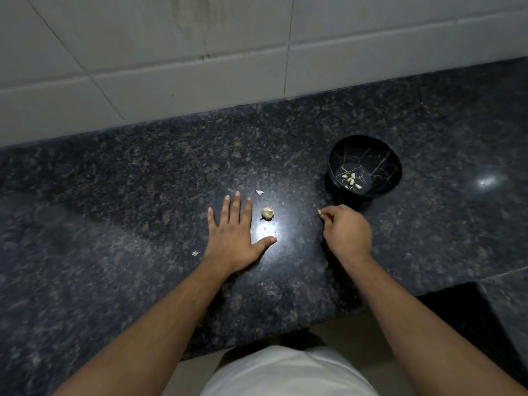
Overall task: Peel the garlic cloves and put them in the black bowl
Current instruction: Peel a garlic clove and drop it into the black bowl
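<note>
A small garlic bulb (267,213) lies on the dark granite counter (143,195) in a patch of glare. My left hand (233,237) rests flat on the counter just left of it, fingers straight and spread. My right hand (347,232) hovers to the right of the bulb with its fingers curled, pinching a small pale garlic clove (320,212) at the fingertips. The black bowl (391,162), veined with gold lines, stands beyond my right hand and holds several peeled cloves (352,180).
Bits of garlic skin lie on the counter: one (259,192) beyond the bulb, one (195,253) left of my left wrist. A white tiled wall (200,52) backs the counter. The counter's front edge drops off at the lower right (445,292).
</note>
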